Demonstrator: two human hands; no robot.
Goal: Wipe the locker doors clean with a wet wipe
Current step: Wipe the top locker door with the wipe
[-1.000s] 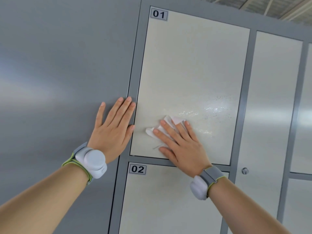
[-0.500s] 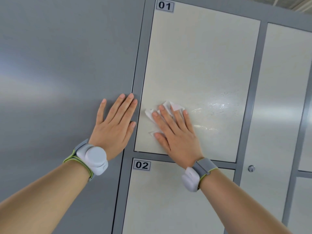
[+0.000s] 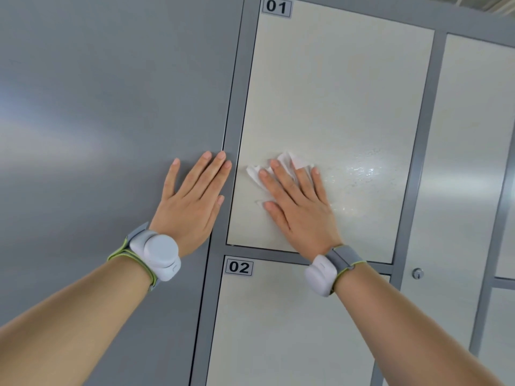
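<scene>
The cream locker door marked 01 [image 3: 328,87] fills the upper middle, with a wet shiny patch at its lower right. My right hand [image 3: 298,207] lies flat on the door's lower left part and presses a crumpled white wet wipe [image 3: 284,162] against it with straight fingers; the wipe shows past the fingertips. My left hand [image 3: 192,201] rests flat with straight fingers on the grey side panel [image 3: 111,107], its fingertips at the locker frame edge. The door marked 02 [image 3: 278,330] is below.
A grey frame [image 3: 234,135] runs between the side panel and the doors. Another cream door column [image 3: 473,162] stands to the right, with a small round keyhole lock [image 3: 417,273] beside door 02. Both wrists carry white band devices.
My right hand has slid the wipe leftward across door 01, toward the frame, leaving wet streaks to the right. My left hand has stayed on the panel.
</scene>
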